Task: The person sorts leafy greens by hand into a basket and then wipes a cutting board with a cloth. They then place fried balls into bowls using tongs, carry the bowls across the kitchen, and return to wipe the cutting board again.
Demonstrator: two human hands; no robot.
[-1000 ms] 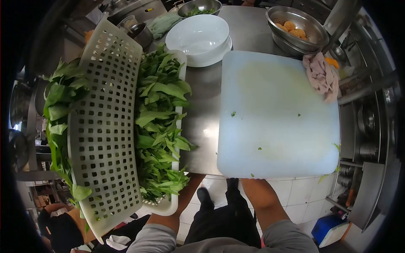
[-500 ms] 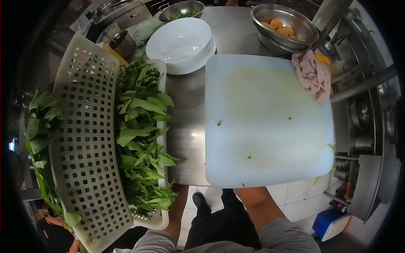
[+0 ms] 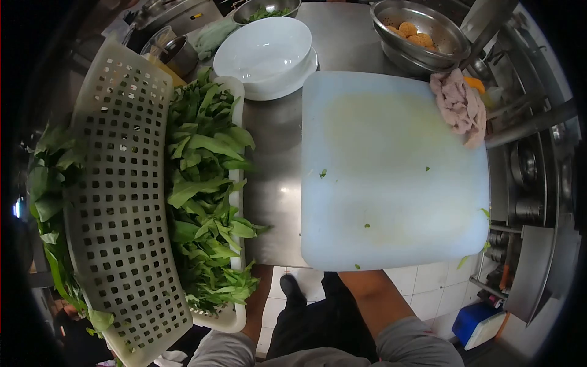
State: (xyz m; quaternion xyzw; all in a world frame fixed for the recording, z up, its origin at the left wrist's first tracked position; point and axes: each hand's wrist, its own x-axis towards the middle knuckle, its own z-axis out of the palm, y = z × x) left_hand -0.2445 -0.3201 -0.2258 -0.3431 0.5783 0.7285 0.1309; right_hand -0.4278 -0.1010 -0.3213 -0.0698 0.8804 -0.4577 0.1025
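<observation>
Neither of my hands shows. My left forearm passes under the table edge beside a white basket (image 3: 237, 202) of green leaves (image 3: 205, 159). My right forearm goes under the front edge of the white cutting board (image 3: 391, 183), which hides whatever lies beyond it. A few green scraps dot the board. A second perforated white basket (image 3: 125, 202) stands tilted at the left, with more leaves (image 3: 52, 189) along its outer side. What my hands touch cannot be seen.
White bowls (image 3: 263, 52) stand beyond the baskets, near a metal bowl of chopped greens (image 3: 264, 11). A colander (image 3: 422, 37) holds several orange-brown balls. A pink cloth (image 3: 458, 107) lies on the board's far right corner. Another person's arm is partly visible at lower left.
The view has shifted slightly, so the board, bowls and colander appear a little higher and farther right. Both forearms remain under the table edge.
</observation>
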